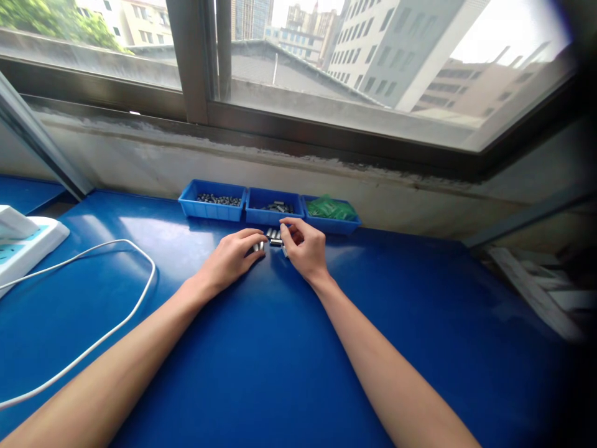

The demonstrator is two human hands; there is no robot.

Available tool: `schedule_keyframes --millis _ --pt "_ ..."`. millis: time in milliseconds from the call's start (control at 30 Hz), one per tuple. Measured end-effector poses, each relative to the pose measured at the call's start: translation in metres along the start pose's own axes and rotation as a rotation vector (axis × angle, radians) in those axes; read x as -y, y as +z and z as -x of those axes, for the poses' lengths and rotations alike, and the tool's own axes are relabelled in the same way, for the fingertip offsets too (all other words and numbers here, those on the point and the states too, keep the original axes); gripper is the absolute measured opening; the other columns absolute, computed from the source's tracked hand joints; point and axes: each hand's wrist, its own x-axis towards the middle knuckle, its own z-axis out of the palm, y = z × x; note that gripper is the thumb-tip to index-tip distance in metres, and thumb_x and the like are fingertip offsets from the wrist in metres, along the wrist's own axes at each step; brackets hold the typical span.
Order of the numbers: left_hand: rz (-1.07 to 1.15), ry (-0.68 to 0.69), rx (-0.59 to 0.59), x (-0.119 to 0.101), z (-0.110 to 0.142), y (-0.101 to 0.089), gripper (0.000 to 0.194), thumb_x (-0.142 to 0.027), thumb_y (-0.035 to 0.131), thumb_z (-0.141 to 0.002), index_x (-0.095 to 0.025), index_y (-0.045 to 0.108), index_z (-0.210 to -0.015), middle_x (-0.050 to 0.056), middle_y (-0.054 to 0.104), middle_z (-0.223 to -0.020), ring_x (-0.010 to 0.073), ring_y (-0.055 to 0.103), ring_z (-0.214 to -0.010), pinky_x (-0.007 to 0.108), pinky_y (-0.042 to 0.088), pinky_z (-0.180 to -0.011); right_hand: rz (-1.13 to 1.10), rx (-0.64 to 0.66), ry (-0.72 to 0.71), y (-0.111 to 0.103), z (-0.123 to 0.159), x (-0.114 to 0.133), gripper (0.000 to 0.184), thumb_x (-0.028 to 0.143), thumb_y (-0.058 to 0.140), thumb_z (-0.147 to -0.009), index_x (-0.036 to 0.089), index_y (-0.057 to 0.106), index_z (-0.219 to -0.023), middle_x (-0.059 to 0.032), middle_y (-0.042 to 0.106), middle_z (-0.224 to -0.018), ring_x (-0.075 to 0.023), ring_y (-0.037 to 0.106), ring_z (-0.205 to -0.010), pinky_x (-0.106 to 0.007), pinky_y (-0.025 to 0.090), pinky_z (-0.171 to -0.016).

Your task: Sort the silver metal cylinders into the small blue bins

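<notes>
My left hand point(234, 254) rests low over the blue tabletop, its fingers curled around small silvery metal cylinders point(259, 247). Opposite it, my right hand point(305, 249) is closed, with thumb and index finger in a pinch; whatever is in that pinch is hidden. Between the two hands lie several more small metal cylinders point(274, 234), close together on the table. One silvery piece point(285, 251) sits just under the right thumb. Right behind the hands stands the middle blue bin point(265, 216), holding small dark and silvery metal parts.
A left blue bin point(212, 210) contains many small metal pieces. The right blue bin point(333, 224) holds green plastic bags point(331, 207). At the left are a white power strip point(51, 233) and a looping white cable point(152, 274). A window frame point(326, 127) runs behind the table.
</notes>
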Motion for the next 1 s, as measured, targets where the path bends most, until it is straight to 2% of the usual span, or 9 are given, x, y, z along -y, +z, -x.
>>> schedule_keyframes --millis 100,200,333,433,533,633,800,900,1000 --pt "0.151 -0.077 -0.116 -0.006 -0.002 0.000 0.024 -0.035 0.063 -0.089 -0.019 0.071 -0.105 0.008 0.072 -0.107 0.0216 0.070 -0.093 0.033 0.055 -0.089 0.007 0.022 -0.062 0.000 0.001 0.002 0.025 0.033 0.052 -0.092 0.019 0.070 -0.100 -0.0018 0.069 -0.077 -0.0128 0.056 -0.056 -0.025 0.048 -0.063" --pt "0.379 -0.263 -0.221 -0.012 -0.005 -0.003 0.031 -0.045 0.067 -0.085 -0.017 0.073 -0.096 0.007 0.074 -0.094 0.0203 0.070 -0.084 0.031 0.058 -0.081 0.017 0.039 -0.121 0.000 0.004 0.003 0.023 0.032 0.052 -0.092 0.020 0.069 -0.100 -0.0021 0.070 -0.080 -0.0129 0.057 -0.058 -0.025 0.049 -0.065" --pt "0.727 -0.481 -0.235 -0.013 -0.009 -0.007 0.041 -0.053 0.069 -0.080 -0.012 0.071 -0.083 0.008 0.073 -0.086 0.0193 0.069 -0.080 0.033 0.058 -0.082 0.003 0.105 -0.281 0.001 0.008 0.006 0.021 0.029 0.055 -0.090 0.019 0.068 -0.104 -0.0016 0.066 -0.078 -0.0121 0.053 -0.057 -0.026 0.048 -0.065" --pt "0.941 -0.546 -0.261 -0.012 -0.010 -0.008 0.043 -0.054 0.071 -0.078 -0.011 0.068 -0.080 0.007 0.072 -0.084 0.0181 0.070 -0.082 0.033 0.058 -0.086 -0.010 0.178 -0.376 0.002 0.010 0.010 0.026 0.033 0.062 -0.087 0.019 0.066 -0.109 -0.0013 0.065 -0.080 -0.0120 0.052 -0.059 -0.026 0.047 -0.064" --pt "1.030 -0.584 -0.246 -0.013 -0.010 -0.008 0.041 -0.050 0.076 -0.075 -0.013 0.064 -0.088 0.005 0.072 -0.081 0.0183 0.072 -0.078 0.033 0.059 -0.082 0.003 0.189 -0.398 0.004 0.011 0.013 0.028 0.037 0.066 -0.086 0.019 0.066 -0.107 -0.0013 0.065 -0.081 -0.0117 0.053 -0.060 -0.025 0.046 -0.064" --pt "1.056 -0.595 -0.213 -0.015 -0.009 -0.007 0.045 -0.044 0.078 -0.075 -0.016 0.059 -0.105 0.004 0.072 -0.082 0.0195 0.073 -0.077 0.033 0.060 -0.076 0.014 0.165 -0.385 0.007 0.012 0.013 0.024 0.036 0.063 -0.089 0.019 0.068 -0.105 -0.0019 0.066 -0.082 -0.0121 0.056 -0.063 -0.025 0.046 -0.064" --pt "0.979 -0.530 -0.155 -0.016 -0.008 -0.008 0.051 -0.040 0.072 -0.080 -0.017 0.055 -0.122 0.004 0.073 -0.085 0.0201 0.073 -0.083 0.037 0.060 -0.084 0.023 0.161 -0.350 0.010 0.012 0.010 0.021 0.035 0.058 -0.094 0.020 0.071 -0.103 -0.0034 0.066 -0.085 -0.0132 0.059 -0.070 -0.025 0.046 -0.067" --pt "0.794 -0.462 -0.197 -0.014 -0.008 -0.008 0.042 -0.042 0.063 -0.087 -0.018 0.058 -0.121 0.005 0.073 -0.089 0.0205 0.074 -0.083 0.038 0.060 -0.083 0.011 0.143 -0.322 0.010 0.010 0.009 0.022 0.037 0.057 -0.095 0.020 0.071 -0.096 -0.0039 0.066 -0.084 -0.0133 0.058 -0.068 -0.026 0.047 -0.067" --pt "0.516 -0.381 -0.249 -0.012 -0.006 -0.006 0.035 -0.039 0.054 -0.093 -0.019 0.060 -0.122 0.006 0.074 -0.091 0.0212 0.073 -0.088 0.037 0.059 -0.086 -0.031 0.065 -0.241 0.008 0.007 0.008 0.026 0.039 0.056 -0.096 0.019 0.070 -0.086 -0.0032 0.066 -0.079 -0.0130 0.057 -0.064 -0.027 0.046 -0.065"
